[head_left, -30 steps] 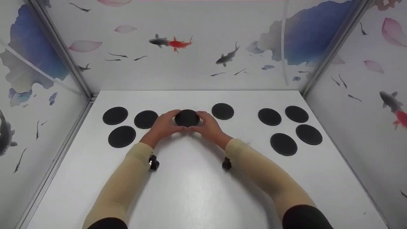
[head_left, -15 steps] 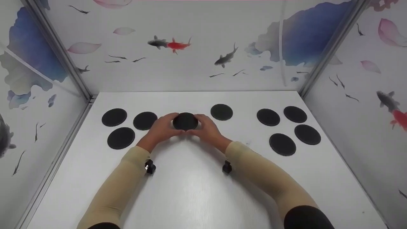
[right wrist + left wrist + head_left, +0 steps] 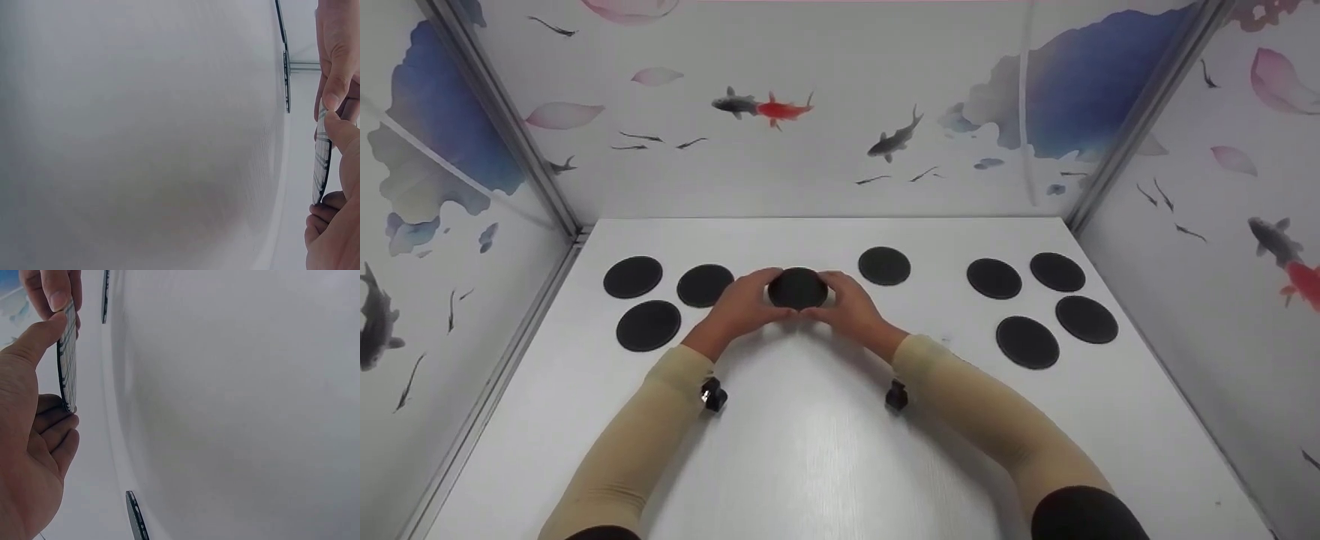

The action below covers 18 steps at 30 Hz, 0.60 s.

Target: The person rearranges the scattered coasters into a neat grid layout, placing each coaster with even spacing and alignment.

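Pinching thin black-topped disc (image 3: 798, 289) by its rim between my left hand (image 3: 745, 304) and right hand (image 3: 853, 304); probably light, fairly stiff, best held there

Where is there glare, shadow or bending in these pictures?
Head view: pale sheen on the white table between the sleeves, with soft shadows beside them. Left wrist view: the table's edge looks bowed, probably lens distortion, yet the held disc's checked lines are readable. Right wrist view: similar bowing, and the picture darkens toward its left edge.
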Available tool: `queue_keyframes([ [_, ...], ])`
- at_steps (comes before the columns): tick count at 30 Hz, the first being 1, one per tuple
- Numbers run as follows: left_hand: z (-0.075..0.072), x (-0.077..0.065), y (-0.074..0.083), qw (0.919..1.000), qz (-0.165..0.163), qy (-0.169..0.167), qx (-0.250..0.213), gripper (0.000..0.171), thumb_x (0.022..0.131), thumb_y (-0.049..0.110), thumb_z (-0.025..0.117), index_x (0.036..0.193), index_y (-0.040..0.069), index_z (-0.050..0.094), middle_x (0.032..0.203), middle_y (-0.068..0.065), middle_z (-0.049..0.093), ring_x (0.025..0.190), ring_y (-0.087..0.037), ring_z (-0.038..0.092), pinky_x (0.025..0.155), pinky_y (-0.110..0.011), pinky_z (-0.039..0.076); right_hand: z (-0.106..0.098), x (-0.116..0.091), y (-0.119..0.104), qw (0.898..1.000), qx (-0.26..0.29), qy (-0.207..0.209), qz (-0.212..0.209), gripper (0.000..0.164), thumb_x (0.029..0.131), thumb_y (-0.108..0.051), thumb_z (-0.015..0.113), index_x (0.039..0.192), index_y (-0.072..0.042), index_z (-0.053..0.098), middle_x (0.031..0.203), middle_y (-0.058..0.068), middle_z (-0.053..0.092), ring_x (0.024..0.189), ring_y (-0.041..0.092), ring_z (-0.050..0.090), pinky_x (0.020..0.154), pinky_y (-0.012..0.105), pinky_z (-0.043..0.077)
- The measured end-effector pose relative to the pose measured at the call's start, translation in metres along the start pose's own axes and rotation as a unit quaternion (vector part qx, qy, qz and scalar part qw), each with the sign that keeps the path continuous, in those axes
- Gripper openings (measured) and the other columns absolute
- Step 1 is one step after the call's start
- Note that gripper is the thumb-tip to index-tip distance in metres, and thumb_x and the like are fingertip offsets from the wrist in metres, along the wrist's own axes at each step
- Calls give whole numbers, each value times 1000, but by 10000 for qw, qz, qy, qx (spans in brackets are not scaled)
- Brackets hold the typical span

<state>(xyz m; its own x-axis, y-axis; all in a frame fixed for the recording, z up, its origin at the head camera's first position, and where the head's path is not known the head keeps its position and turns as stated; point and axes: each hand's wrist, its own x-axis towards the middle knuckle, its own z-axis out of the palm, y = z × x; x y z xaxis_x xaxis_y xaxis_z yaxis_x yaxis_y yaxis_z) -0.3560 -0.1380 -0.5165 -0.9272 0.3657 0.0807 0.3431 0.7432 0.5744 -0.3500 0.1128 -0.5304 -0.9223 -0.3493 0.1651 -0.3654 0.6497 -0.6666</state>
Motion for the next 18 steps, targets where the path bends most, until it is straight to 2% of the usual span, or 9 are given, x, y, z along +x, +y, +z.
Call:
queue_keyframes([
  [9, 3, -1, -1, 9998, -56, -77, 189, 89, 95, 45, 90, 164, 5, 51, 164, -16, 55, 153, -37, 51, 126, -54, 40, 2, 1, 2, 9998, 89, -70, -153, 70, 94, -38, 92, 152, -8, 65, 156, 13, 62, 149, 29, 54, 125, 44, 41],
  [18, 6, 1, -5, 9998, 16, -164, 114, 81, 92, 40, 92, 156, 3, 59, 153, -17, 65, 142, -36, 60, 120, -53, 47, 3, 4, 1, 9993, -100, -337, 103, 70, 94, -36, 93, 150, -6, 66, 153, 13, 64, 146, 29, 57, 125, 44, 42],
])
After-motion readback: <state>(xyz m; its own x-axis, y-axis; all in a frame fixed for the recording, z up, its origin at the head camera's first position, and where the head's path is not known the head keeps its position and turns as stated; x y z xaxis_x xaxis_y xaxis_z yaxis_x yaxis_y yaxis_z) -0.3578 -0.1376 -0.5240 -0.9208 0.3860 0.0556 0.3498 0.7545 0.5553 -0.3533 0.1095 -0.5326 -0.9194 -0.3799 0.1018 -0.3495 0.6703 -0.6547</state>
